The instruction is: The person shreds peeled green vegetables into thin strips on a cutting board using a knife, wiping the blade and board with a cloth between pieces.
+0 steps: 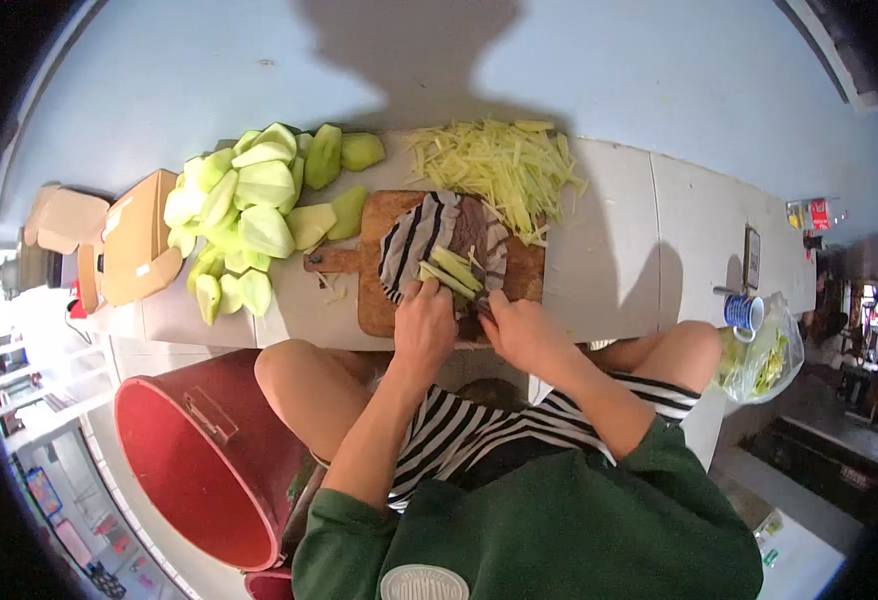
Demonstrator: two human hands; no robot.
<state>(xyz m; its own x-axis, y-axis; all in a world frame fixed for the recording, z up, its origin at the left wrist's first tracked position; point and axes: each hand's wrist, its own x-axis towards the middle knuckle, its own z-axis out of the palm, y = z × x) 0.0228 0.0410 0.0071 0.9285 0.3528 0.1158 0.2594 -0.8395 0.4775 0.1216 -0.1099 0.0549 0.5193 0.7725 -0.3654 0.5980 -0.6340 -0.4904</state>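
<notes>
My left hand [425,322] is closed on cut pieces of pale green fruit [451,270], apparently green mango. The pieces lie over a striped cloth [411,240] on a wooden cutting board [525,278]. Just to the right, my right hand [515,324] is closed around a dark, narrow thing that looks like a knife [481,304], mostly hidden by the fingers. Beyond the board is a heap of thin pale strips [504,165], some spilling onto its edge. Peeled green fruit pieces [259,205] are piled left of the board.
Open cardboard boxes [137,240] stand far left. A big red bin [194,465] is beside my left knee. On the right are a blue-and-white mug [744,312], a clear plastic bag [774,350] of green stuff and a phone-like object [752,256]. A wall backs the counter.
</notes>
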